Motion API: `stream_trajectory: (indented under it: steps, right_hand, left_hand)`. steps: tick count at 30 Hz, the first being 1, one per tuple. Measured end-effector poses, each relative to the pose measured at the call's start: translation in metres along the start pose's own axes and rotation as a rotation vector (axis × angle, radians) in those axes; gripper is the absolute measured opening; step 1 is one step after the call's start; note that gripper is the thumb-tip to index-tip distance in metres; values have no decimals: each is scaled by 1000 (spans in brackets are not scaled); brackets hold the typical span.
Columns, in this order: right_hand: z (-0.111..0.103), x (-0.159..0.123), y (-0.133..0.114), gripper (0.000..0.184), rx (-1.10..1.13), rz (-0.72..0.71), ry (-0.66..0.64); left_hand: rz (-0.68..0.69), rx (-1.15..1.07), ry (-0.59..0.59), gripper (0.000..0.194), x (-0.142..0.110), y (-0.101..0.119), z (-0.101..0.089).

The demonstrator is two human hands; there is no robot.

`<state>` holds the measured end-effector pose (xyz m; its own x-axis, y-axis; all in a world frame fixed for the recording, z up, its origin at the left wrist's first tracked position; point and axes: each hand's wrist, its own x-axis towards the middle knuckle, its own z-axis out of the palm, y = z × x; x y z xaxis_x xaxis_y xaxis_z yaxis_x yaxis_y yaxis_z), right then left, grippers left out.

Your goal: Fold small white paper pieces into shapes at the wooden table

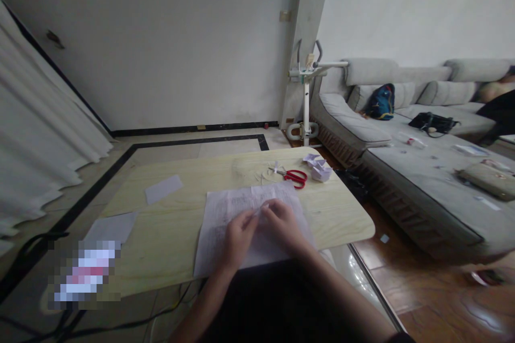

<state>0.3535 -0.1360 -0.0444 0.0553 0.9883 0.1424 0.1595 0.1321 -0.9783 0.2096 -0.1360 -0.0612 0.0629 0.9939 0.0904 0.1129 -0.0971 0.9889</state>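
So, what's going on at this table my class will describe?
A person's left hand and right hand meet above a large marked sheet on the pale table, holding a small white piece between them; blur hides its shape. Red-handled scissors lie near the sheet's far right corner, with white paper shapes beside them.

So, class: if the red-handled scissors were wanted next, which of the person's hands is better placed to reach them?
Probably the right hand: it is nearer the scissors, which lie by the large sheet's far right corner. The left hand is farther away.

Left hand [240, 233], right hand [282, 221] over paper [217, 225]
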Motion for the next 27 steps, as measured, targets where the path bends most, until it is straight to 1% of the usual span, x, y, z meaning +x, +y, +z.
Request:
stream_trajectory:
  steps: [5,12,20,27]
  right_hand:
    - [1,-1,-3,11,34,25,-11]
    - [0,-1,-2,11,-29,1,-19]
    - [0,-2,-1,11,-59,-15,-4]
    - [1,-2,-3,12,-77,9,0]
  left_hand:
    - [9,2,-12,30,0,0,-1]
    - [62,46,0,27,-1,9,-5]
    - [54,50,-21,28,-1,12,-4]
    - [52,56,-11,28,-1,12,-4]
